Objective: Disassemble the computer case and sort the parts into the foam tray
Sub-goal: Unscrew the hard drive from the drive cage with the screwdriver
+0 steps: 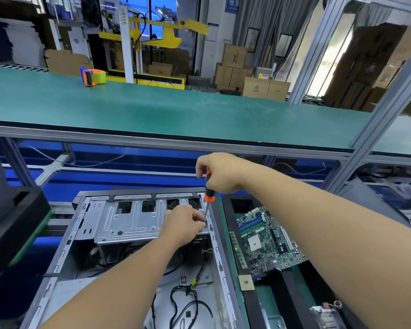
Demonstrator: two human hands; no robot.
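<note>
Over the computer case [133,224], right hand [220,173] gripping screwdriver [208,195], left hand [184,223] seemingly pinching its tip.

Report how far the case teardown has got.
Done: the motherboard is out and lies in the foam tray beside the computer case, with a small chip on the tray's edge. In hand: the right hand holds a screwdriver upright at the drive cage, the left hand steadying its tip. Left: the cage and loose cables remain inside.
</note>
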